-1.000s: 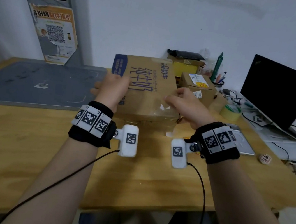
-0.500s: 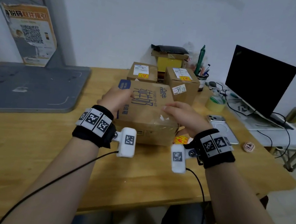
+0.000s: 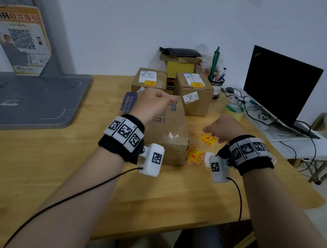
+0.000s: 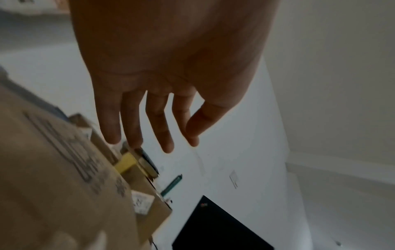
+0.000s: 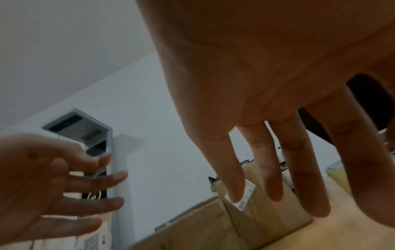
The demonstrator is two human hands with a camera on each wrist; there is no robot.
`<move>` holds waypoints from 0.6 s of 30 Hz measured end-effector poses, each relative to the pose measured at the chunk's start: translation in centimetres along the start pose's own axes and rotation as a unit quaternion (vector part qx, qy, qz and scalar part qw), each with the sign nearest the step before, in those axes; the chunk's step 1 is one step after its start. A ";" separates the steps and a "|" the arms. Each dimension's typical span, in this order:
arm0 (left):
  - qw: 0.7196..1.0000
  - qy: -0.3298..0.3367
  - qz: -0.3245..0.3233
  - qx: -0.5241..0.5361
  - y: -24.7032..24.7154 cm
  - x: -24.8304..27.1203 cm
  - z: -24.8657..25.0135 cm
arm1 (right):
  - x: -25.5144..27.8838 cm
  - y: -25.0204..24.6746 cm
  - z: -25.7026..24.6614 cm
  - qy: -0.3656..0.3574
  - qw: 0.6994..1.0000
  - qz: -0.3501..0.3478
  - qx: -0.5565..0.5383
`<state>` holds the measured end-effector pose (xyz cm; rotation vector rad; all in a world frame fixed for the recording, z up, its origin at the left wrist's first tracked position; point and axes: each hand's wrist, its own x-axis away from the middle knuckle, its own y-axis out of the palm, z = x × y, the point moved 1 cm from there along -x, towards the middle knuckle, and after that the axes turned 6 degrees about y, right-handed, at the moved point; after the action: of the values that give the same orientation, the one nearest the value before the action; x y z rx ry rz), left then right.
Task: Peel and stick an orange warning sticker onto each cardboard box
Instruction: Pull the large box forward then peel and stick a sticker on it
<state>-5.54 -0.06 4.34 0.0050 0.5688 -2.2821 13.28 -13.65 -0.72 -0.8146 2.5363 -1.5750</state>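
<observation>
Three cardboard boxes share the wooden table [image 3: 27,168]. Going left to right: a grey metal base plate [image 3: 24,97] lies on the far left of the tabletop, with a poster-covered stand [image 3: 19,42] rising behind it against the wall. Near the middle lies the large printed box [image 3: 169,133], flat on the table with no orange sticker visible on its top. The left hand [image 3: 150,105] hovers just above the far left part of this box; in the left wrist view its fingers [image 4: 132,121] are straight and slightly apart, holding nothing. Behind the large box stand two small boxes side by side, the left small box [image 3: 149,80] and the right small box [image 3: 195,94], each already bearing an orange sticker beside a white label on top. Just right of the large box's near corner lies a loose pile of orange stickers [image 3: 195,155], and a single orange sticker [image 3: 208,139] rests on the table slightly farther off. The right hand [image 3: 225,127] hangs over that single sticker; from the right wrist view its fingers [image 5: 275,169] are stretched out, spread apart and empty. Further right sit a roll of tape [image 3: 234,110], a pen cup [image 3: 217,85] and a dark monitor [image 3: 280,85].
</observation>
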 end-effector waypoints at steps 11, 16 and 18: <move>0.989 -0.100 -0.065 0.083 6.7 -2.3 0.4 | -6.4 2.3 2.5 0.022 0.998 -0.053 0.036; 0.986 -0.138 -0.073 0.065 7.3 -3.5 -0.2 | -8.1 2.7 3.2 0.034 0.992 -0.056 0.105; 0.984 -0.146 -0.082 0.055 7.7 -3.8 -0.1 | -8.1 2.6 3.2 0.027 0.991 -0.056 0.121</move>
<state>2.39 -2.02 1.83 -0.3284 0.2972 -2.4113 20.20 -11.67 -6.30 -0.9088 2.3053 -1.9170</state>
